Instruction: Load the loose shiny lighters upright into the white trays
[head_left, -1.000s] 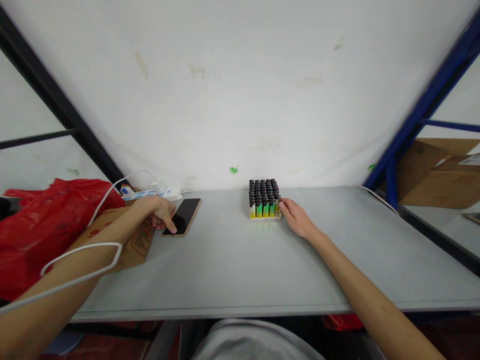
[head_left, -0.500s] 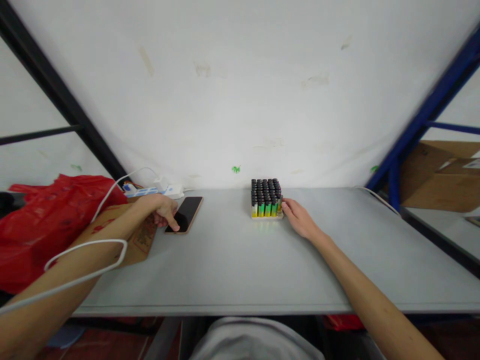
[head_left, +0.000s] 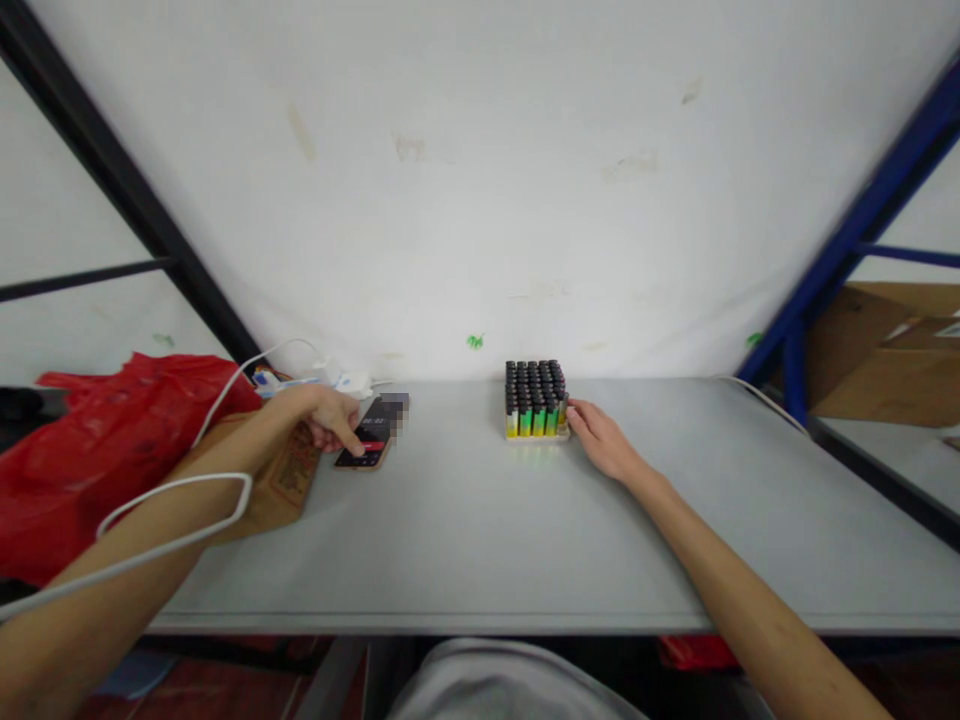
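A phone [head_left: 373, 462] lies on the table, its screen lit with a red bar across the lower part. My left hand [head_left: 334, 422] is over the phone's left edge; the thumb stretches to the screen by the red bar, while the other fingers are loosely bent and hold nothing. Toward the middle stands a tray of lighters [head_left: 535, 400], packed in rows, with black tops and yellow-green bodies in front. My right hand [head_left: 600, 438] rests on the table at the tray's right side, fingers extended, fingertips at the right-hand lighters. Whether they press on the tray is hard to see.
On the left, a red plastic bag [head_left: 135, 430] lies over a cardboard box [head_left: 289, 480]. A white cable [head_left: 180, 540] passes across my left forearm. A power strip [head_left: 349, 383] sits by the wall. Beyond the blue post [head_left: 795, 370] is another cardboard box [head_left: 870, 360].
The phone's screen was dark and is now lit, showing a red bar. Both hands have stayed nearly in place; the whole view has shifted slightly.
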